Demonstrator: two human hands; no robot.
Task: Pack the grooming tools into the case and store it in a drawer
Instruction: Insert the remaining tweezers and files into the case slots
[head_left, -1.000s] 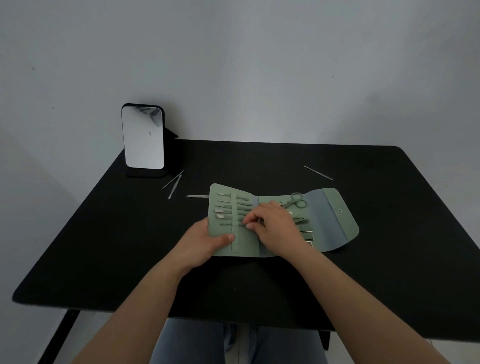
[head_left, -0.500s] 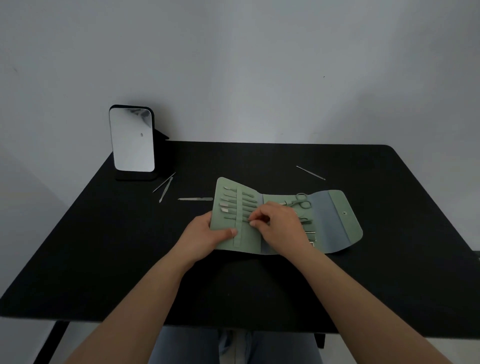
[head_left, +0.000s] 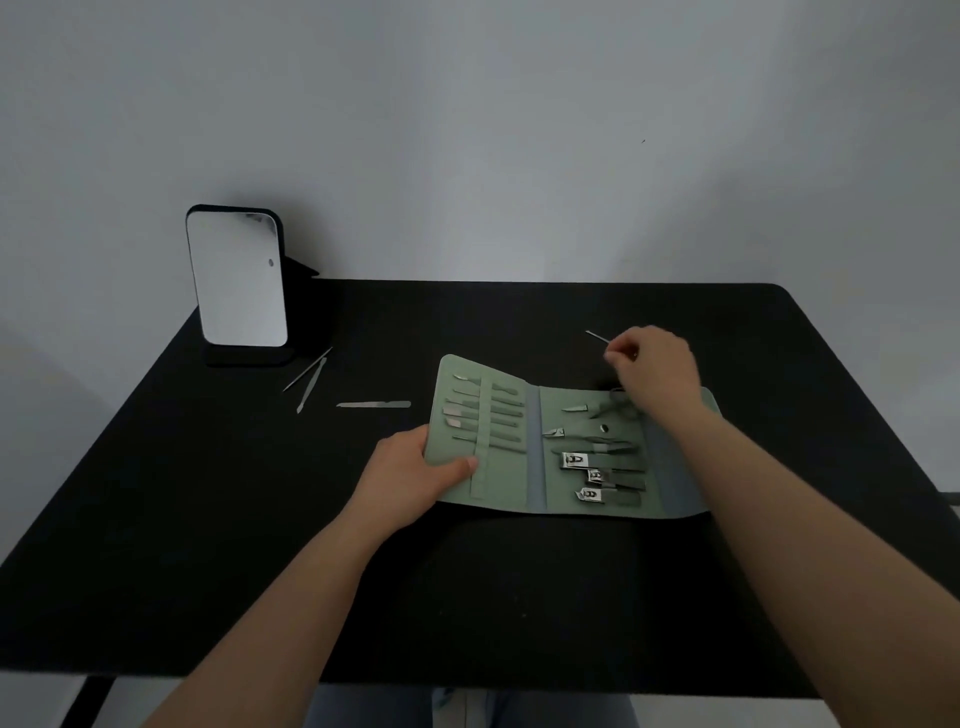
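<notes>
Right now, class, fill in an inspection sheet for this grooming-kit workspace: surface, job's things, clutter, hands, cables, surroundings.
Surface: black table, matte.
Job's things: green case lies open, tools in its loops; thin probe behind it; nail file and two slim tools lie loose to its left.
Clutter: standing mirror at the back left.
Hands: left hand holds the case's left edge; right hand fingers reach the probe, grip unclear.
Cables: nothing seen.
Surroundings: plain grey wall.
</notes>
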